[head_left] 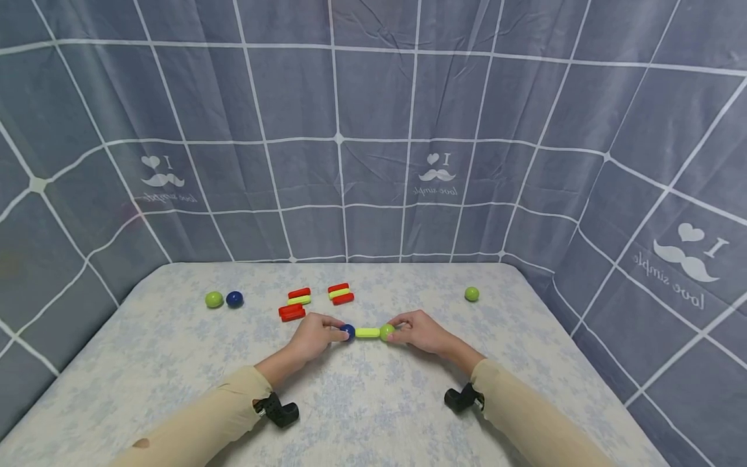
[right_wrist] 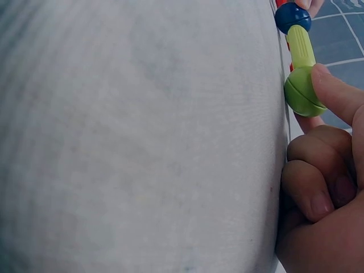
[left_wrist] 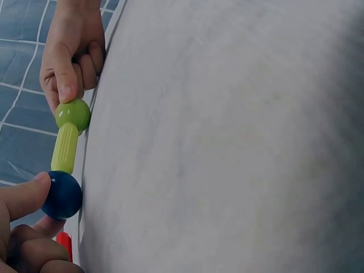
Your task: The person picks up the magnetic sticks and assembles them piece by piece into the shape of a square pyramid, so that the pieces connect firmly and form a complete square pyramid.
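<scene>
Between the two hands lies a yellow-green rod (head_left: 367, 333) with a dark blue ball (head_left: 348, 332) at its left end and a green ball (head_left: 387, 332) at its right end. My left hand (head_left: 315, 336) pinches the blue ball (left_wrist: 61, 195) between thumb and index finger. The green ball (right_wrist: 305, 91) is pinched by the thumb and index finger of my right hand (head_left: 425, 332). In the right wrist view, the other fingers of my right hand (right_wrist: 327, 165) are curled inward. Both balls touch the rod (left_wrist: 65, 149).
Behind my left hand lie red rods (head_left: 292, 312) and a yellow-green rod (head_left: 299, 299), with another red and yellow-green group (head_left: 340, 293) beside them. A green ball (head_left: 214, 299) and a blue ball (head_left: 235, 299) sit at the left; another green ball (head_left: 471, 294) is at the right.
</scene>
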`<state>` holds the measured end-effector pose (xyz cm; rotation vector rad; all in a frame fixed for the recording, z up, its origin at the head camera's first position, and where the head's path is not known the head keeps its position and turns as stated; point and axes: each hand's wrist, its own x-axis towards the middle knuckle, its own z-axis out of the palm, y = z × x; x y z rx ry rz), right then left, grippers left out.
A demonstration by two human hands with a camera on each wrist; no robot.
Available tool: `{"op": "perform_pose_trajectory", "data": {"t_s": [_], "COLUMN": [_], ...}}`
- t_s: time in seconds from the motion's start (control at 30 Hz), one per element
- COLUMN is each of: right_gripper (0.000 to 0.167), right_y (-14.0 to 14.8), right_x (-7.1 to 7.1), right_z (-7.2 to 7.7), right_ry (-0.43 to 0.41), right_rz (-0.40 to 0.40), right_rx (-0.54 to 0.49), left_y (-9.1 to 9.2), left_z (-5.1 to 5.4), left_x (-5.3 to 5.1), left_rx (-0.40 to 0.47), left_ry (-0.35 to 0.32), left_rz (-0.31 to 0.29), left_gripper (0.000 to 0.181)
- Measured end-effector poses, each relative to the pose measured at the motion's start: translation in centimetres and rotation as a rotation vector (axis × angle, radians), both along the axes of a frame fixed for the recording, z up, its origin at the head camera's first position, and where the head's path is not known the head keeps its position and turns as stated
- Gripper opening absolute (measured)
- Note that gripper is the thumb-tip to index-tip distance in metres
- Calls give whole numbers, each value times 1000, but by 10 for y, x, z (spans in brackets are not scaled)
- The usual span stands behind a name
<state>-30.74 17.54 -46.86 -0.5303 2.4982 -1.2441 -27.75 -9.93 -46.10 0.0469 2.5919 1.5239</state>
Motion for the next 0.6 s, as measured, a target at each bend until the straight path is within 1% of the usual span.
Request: {"op": "perform_pose_trajectory", "data": {"t_s": [0.2,0.27,0.37,0.47,0.6], "right_gripper": [40,41,43,45,44], "right_y": [-2,-2,-4,-5,-7], "right_x": [0,0,-1,-1,-2], "right_z": [1,2,3,4,7], "right_ry": [-8,-18,-39,-78,-133], "right_rz": [-21,-29,-46,-79,-124], "right_rx": [10,9,6,-1,-21], "left_y": [-2,-2,-2,-1,3], "left_z": [0,0,0,0,3], "left_x": [1,1,3,6,12], "left_rx": [12,1,-39,-89,-139], "left_ry": [-19,-14,-1,5,6], "left_rz": [-3,-5,-13,-25,-48], "left_gripper": [31,29,26,24,25]}}
